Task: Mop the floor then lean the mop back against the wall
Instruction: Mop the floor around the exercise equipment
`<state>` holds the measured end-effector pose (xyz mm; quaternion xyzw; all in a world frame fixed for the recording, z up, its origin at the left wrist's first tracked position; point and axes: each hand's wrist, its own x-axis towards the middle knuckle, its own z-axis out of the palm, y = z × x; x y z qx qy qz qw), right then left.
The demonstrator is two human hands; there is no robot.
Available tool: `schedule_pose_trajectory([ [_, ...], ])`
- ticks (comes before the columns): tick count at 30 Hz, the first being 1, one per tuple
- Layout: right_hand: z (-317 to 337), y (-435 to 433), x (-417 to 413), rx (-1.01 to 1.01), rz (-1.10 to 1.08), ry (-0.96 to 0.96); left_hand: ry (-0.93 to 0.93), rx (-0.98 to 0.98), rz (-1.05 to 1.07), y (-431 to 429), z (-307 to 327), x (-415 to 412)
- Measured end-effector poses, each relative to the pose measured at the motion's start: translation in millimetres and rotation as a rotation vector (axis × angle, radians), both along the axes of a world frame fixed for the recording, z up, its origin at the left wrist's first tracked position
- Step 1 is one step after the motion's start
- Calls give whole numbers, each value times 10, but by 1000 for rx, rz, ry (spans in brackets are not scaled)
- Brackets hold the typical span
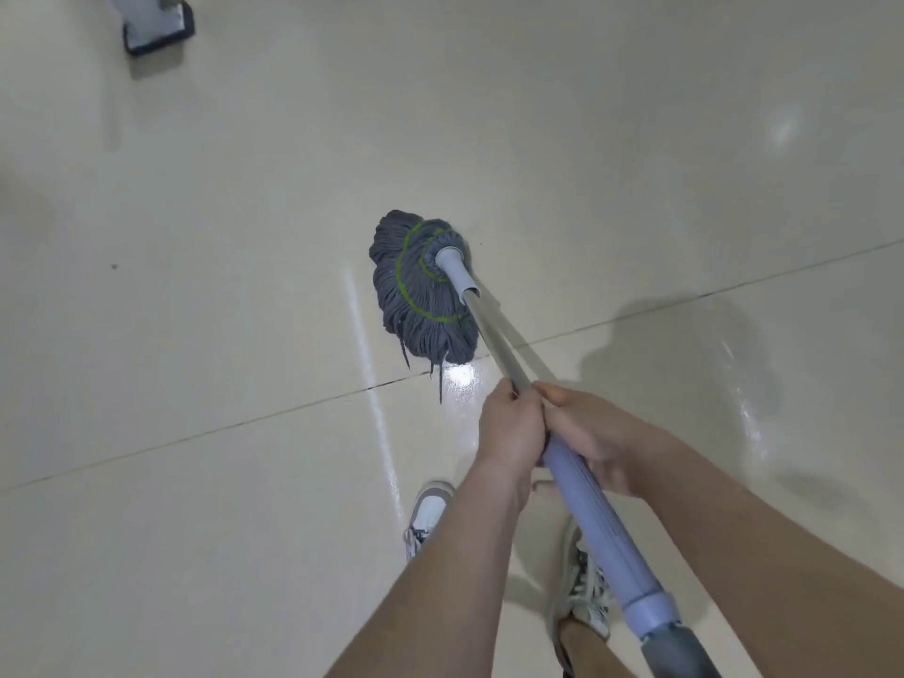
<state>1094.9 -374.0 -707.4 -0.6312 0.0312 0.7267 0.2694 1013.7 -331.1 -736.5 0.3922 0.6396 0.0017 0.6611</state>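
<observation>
A string mop with a grey head (420, 291) marked by green rings lies spread on the glossy cream tile floor (195, 310) in the middle of the view. Its metal pole (494, 340) runs down and to the right into a lilac plastic sleeve (601, 521). My left hand (511, 423) is wrapped around the pole just above the sleeve. My right hand (597, 437) grips the top of the sleeve right beside it, the two hands touching. No wall shows in this view.
My two feet in white and grey sneakers (425, 516) stand just behind the mop, close to the handle. A dark-edged furniture base (156, 26) sits at the far top left. A wet streak (372, 384) shines left of the mop head. Tile joints cross the floor.
</observation>
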Motion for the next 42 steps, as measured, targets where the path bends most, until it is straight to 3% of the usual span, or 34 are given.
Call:
schedule_pose_trajectory([
  [2,138,-216,58,9,237,-66,15,-55,21,50,-18,58],
  [5,195,-615,49,122,624,-588,-21,-257,-2,-253,24,169],
  [8,125,-643,29,116,670,-748,41,-283,0,-415,21,232],
  [11,78,-286,41,116,700,-741,64,-173,-36,-66,-69,263],
  [17,48,939,-51,52,420,-574,61,-67,-150,1129,-197,191],
  [20,37,1610,-127,77,399,-467,50,-33,-150,1901,-228,128],
  [26,197,2572,-671,79,640,-413,79,1,-100,2762,-132,-469],
  [31,232,3205,-1489,113,950,-385,104,48,132,3177,-36,-1483],
  [38,94,3880,-2591,199,1401,-389,237,-39,452,3577,-74,-2738],
  [42,81,3837,-2630,190,1395,-366,268,-57,478,3497,-36,-2787],
])
